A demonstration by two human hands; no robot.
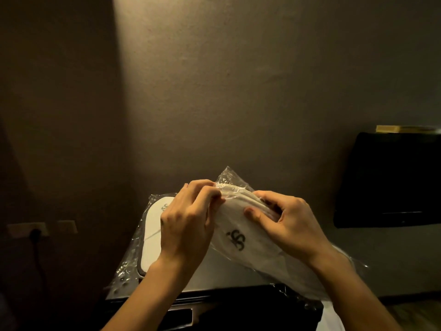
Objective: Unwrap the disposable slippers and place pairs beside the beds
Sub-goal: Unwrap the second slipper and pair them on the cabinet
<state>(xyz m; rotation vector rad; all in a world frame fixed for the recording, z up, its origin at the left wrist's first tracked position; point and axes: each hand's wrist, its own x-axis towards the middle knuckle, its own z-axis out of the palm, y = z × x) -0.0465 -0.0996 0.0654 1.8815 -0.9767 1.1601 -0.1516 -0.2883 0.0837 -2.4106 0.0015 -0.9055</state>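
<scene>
Left hand (188, 220) and right hand (286, 223) pinch the plastic wrapper (229, 177) around the slippers (241, 235). Risk: film stretches without tearing, or slippers drop onto the tabletop (214, 271).

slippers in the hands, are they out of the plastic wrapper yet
Not yet. The white slippers lie inside the clear plastic wrapper, which the left hand and right hand pinch at its top end.

White slippers (241, 237) with dark logo, in clear plastic wrap (229, 177), held up tilted, wrap bunched at top end. Second wrapped pair (152, 237) lies flat on cabinet top behind, left.
</scene>
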